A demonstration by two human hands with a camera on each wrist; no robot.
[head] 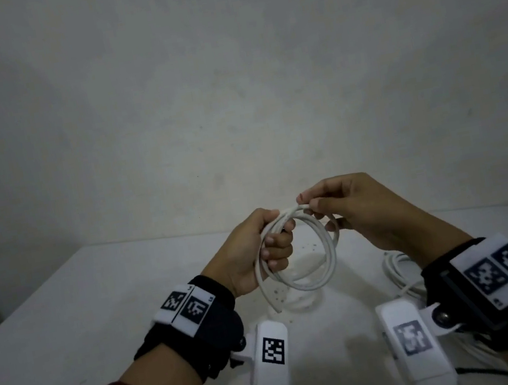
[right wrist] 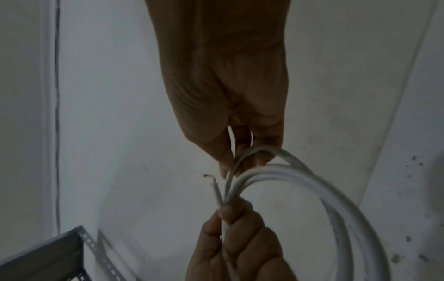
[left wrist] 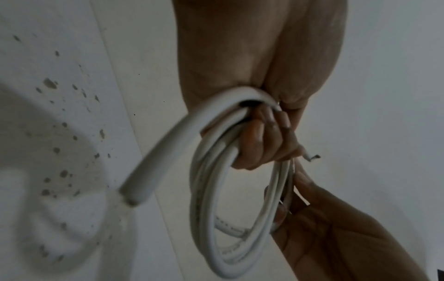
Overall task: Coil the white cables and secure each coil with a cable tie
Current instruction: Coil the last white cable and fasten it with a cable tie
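We are clamping the coil in our left hand above the worktop; our right hand, nearer the coil's top, is pinching its strands.

Two bare hands, left hand and right hand, share one coiled round white plastic cable; one more loose white cable lies on one white speckled table, and each of two wrists wears one black band
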